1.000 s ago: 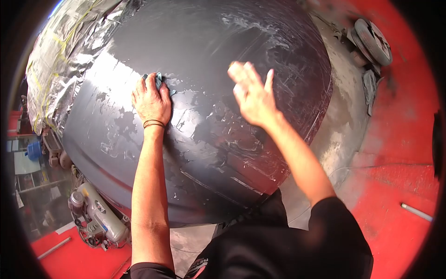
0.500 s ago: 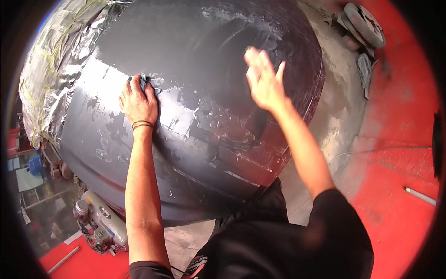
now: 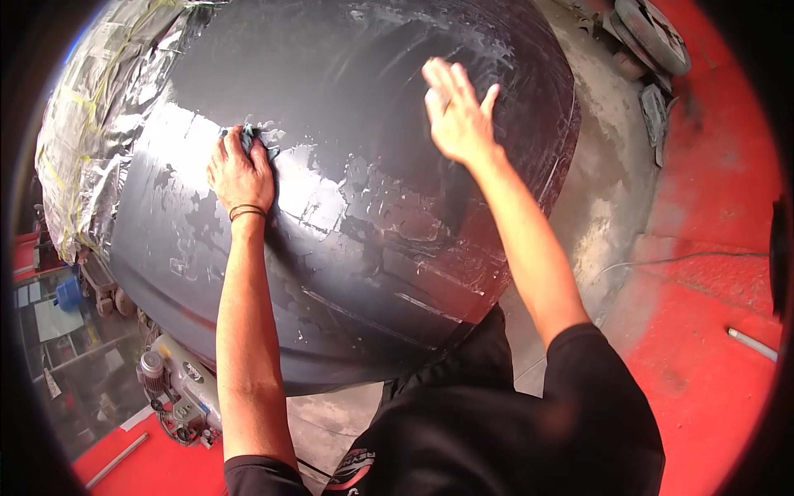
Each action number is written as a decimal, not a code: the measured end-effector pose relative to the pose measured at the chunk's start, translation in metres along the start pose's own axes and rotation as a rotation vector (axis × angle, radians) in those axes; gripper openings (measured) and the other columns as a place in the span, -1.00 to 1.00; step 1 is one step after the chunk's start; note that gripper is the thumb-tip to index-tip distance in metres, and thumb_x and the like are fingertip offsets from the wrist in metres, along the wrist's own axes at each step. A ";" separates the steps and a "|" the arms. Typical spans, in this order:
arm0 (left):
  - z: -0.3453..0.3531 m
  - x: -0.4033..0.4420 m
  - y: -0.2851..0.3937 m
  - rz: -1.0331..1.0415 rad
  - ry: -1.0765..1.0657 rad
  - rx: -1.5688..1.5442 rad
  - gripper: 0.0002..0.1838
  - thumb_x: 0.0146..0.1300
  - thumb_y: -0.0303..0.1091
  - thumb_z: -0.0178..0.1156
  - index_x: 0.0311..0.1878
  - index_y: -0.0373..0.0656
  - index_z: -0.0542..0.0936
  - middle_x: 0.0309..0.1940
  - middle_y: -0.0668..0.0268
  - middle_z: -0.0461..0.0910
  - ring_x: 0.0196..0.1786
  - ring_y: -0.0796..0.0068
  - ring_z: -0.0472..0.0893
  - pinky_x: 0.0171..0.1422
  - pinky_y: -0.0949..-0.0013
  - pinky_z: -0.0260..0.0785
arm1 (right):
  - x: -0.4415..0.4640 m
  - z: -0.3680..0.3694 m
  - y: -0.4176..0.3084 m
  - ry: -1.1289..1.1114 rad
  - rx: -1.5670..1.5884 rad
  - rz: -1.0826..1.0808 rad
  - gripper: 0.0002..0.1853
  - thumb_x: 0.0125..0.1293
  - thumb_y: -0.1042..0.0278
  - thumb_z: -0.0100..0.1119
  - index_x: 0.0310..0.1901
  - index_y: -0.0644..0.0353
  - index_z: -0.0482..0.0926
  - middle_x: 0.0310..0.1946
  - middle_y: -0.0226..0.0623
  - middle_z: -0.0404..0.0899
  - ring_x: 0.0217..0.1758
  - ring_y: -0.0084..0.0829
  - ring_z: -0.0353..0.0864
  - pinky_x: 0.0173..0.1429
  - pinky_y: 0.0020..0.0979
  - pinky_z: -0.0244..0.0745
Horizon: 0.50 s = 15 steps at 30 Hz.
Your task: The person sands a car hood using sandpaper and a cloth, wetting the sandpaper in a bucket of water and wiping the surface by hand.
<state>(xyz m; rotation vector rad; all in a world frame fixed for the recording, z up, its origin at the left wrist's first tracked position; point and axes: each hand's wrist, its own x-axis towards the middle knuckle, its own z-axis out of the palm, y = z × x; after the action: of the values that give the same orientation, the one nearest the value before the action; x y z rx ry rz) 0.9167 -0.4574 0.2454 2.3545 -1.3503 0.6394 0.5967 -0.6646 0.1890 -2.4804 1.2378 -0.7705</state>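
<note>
A dark grey car hood (image 3: pixel 331 99), wet and patchy with water, fills the middle of the view. My left hand (image 3: pixel 241 175) presses on its left side, fingers closed over a crumpled blue-grey cloth (image 3: pixel 255 142). Only the cloth's edges show beyond the fingers. Farther right, my right hand (image 3: pixel 457 114) is over the hood with fingers stretched out and thumb apart, slightly blurred. I cannot see whether anything lies beneath its palm.
Foil-like masking sheet (image 3: pixel 95 132) covers the car beyond the hood's left edge. An air compressor (image 3: pixel 184 384) stands at lower left. A wheel (image 3: pixel 649 37) lies at upper right on the red and grey floor (image 3: pixel 711 198). A pale tube (image 3: pixel 751 343) rests at far right.
My right hand has moved up and slightly left over the hood. My left hand, still on the cloth, has shifted slightly up and left in view.
</note>
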 end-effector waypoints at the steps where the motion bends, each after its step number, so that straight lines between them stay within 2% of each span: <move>1: -0.001 0.001 0.000 -0.004 -0.006 -0.005 -0.52 0.53 -0.08 0.25 0.42 0.00 0.60 0.36 0.07 0.62 0.42 -0.06 0.57 0.60 -0.12 0.27 | 0.016 0.002 0.011 0.010 0.010 0.070 -0.40 0.82 -0.05 -0.30 0.75 -0.17 0.28 0.82 -0.53 0.16 0.90 -0.23 0.01 0.76 0.68 -0.39; 3: 0.000 -0.003 -0.002 0.001 -0.001 0.000 -0.53 0.53 -0.08 0.25 0.41 0.00 0.60 0.36 0.07 0.62 0.42 -0.06 0.57 0.60 -0.12 0.27 | 0.005 0.008 -0.001 0.054 -0.007 0.092 -0.37 0.82 -0.06 -0.31 0.76 -0.05 0.24 0.83 -0.44 0.12 0.91 -0.15 -0.05 0.75 0.68 -0.44; 5: 0.001 0.001 0.000 0.008 0.015 0.008 -0.53 0.54 -0.08 0.24 0.42 -0.02 0.59 0.35 0.09 0.63 0.42 -0.04 0.58 0.59 -0.11 0.29 | -0.055 0.000 -0.032 0.037 -0.022 0.000 -0.37 0.80 -0.03 -0.23 0.76 -0.04 0.26 0.84 -0.42 0.11 0.91 -0.13 -0.05 0.76 0.66 -0.47; 7: -0.001 0.000 0.004 0.014 0.012 0.036 -0.53 0.57 -0.08 0.22 0.43 -0.04 0.58 0.34 0.13 0.65 0.44 -0.01 0.58 0.57 -0.08 0.32 | -0.130 -0.026 -0.065 -0.116 0.098 -0.051 -0.39 0.79 0.01 -0.16 0.75 -0.08 0.29 0.84 -0.42 0.12 0.91 -0.13 -0.04 0.76 0.64 -0.49; 10: -0.001 0.002 0.003 0.001 -0.004 -0.003 -0.54 0.55 -0.08 0.24 0.40 -0.03 0.60 0.32 0.11 0.64 0.41 -0.01 0.58 0.58 -0.08 0.30 | -0.144 -0.037 -0.031 -0.167 -0.034 -0.124 -0.39 0.78 0.02 -0.13 0.75 -0.12 0.29 0.84 -0.41 0.12 0.91 -0.12 -0.03 0.77 0.64 -0.51; 12: 0.001 0.000 0.000 0.005 0.008 -0.012 -0.55 0.55 -0.07 0.25 0.40 -0.02 0.60 0.32 0.12 0.64 0.41 -0.01 0.58 0.59 -0.08 0.29 | -0.089 -0.029 0.021 -0.051 -0.073 -0.010 -0.40 0.81 0.00 -0.22 0.78 -0.21 0.23 0.85 -0.43 0.07 0.91 -0.14 -0.05 0.77 0.64 -0.41; 15: 0.001 0.001 -0.001 0.007 -0.001 0.021 -0.55 0.57 -0.07 0.24 0.40 -0.01 0.60 0.31 0.13 0.65 0.42 0.01 0.58 0.58 -0.08 0.29 | -0.010 -0.020 0.090 -0.057 -0.021 0.280 -0.35 0.83 -0.12 -0.37 0.81 -0.14 0.13 0.87 -0.47 0.00 0.93 -0.14 -0.12 0.76 0.66 -0.35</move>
<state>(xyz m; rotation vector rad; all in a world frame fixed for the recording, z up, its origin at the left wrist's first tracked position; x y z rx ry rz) 0.9181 -0.4585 0.2453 2.3680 -1.3596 0.6573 0.5206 -0.7107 0.1612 -2.2587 1.5344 -0.6132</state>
